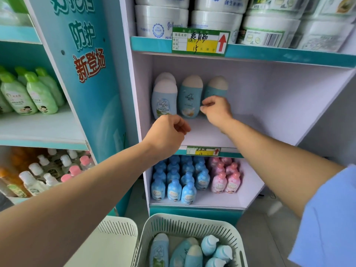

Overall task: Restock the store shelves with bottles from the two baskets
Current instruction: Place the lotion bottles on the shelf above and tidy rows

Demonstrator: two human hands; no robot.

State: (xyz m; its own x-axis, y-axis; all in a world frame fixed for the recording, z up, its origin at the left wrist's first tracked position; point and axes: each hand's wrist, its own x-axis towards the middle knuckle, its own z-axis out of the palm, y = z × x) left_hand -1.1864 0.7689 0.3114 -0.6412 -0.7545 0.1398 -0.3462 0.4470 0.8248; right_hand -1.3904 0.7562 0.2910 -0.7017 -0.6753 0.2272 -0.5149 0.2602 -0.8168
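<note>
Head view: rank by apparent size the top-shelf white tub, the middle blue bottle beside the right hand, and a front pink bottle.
1. White tub
2. Blue bottle
3. Pink bottle
Their distances from the camera differ, so real sizes stay unsure.

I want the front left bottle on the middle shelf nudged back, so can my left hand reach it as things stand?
Probably yes. The left hand is just in front of the front left bottle, with nothing between them. The right hand is over by the third bottle, clear of that path.

White shelving unit (pixel 269 97) with teal edges, teal side panel (pixel 82 74) with Chinese lettering, pale grey floor (pixel 269 237)
</note>
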